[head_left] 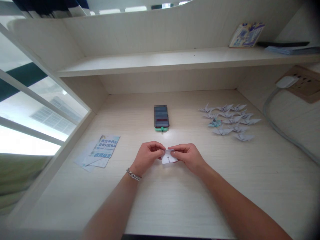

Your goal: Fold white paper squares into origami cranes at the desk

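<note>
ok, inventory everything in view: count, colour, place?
Small printed paper piece: 1, white, both hands
Folded paper cranes: about 12, white, desk right
Patterned crane: 1, teal, among them
Flat rectangular phone: 1, dark, green-edged, desk centre
Printed paper sheets: several, blue-white, desk left
Printed rectangular pack: 1, yellow-purple, shelf right
Long flat object: 1, black, shelf right
Flat sheets: uncounted, pale blue, shelf right
Plastic plug: 1, white, in brown socket panel
Thin cable: 1, grey, right
Woodgrain desk: 1, pale, below
Woodgrain shelf: 1, pale, above
Slanting bars: several, pale, left
Cloth: 2, green and navy, left
Chain bracelet: 1, silver, left wrist
Left hand, right hand: 2, bare, pinching paper
</note>
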Tool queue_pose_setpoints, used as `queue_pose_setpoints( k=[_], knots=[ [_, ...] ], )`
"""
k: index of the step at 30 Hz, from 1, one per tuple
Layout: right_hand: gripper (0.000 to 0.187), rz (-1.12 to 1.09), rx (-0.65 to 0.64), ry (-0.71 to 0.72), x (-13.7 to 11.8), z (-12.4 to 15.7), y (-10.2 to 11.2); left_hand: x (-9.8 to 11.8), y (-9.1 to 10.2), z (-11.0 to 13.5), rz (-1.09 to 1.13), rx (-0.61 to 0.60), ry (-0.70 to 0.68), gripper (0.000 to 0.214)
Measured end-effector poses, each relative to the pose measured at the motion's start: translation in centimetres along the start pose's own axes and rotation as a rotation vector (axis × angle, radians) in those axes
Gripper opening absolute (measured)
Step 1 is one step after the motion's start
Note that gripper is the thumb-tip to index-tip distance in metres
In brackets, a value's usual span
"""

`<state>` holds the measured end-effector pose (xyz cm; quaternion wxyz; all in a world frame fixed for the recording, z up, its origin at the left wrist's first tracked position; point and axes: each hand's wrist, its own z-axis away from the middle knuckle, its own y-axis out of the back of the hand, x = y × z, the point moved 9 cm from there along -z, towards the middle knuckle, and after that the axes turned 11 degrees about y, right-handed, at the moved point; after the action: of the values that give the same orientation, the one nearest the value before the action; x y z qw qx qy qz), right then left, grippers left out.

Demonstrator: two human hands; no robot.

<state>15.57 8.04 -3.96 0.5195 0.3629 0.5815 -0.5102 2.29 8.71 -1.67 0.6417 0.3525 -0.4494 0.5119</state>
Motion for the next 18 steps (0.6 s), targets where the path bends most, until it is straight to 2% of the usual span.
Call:
queue_pose_setpoints(
  k=[5, 11, 16, 18],
  knots=[
    [0.028, 0.043, -0.013, 0.004, -0.1, 0.0, -0.1, -0.3, -0.4, -0.1, -0.024, -0.016, 0.007, 0.015],
    [0.028, -0.071, -0.009, -0.036, 0.6, 0.1, -0.1, 0.4, -0.1, 0.2, -0.002, -0.009, -0.03, 0.009],
    [0.029, -0.192, -0.12, -0.095, 0.3, 0.4, -1.0, 1.0, -0.2, 0.6, -0.099, -0.008, -0.074, 0.008],
    [0.029, -0.222, -0.122, -0.126, 0.3, 0.5, -1.2, 1.2, -0.5, 0.7, -0.164, -0.013, -0.106, 0.009]
  ],
)
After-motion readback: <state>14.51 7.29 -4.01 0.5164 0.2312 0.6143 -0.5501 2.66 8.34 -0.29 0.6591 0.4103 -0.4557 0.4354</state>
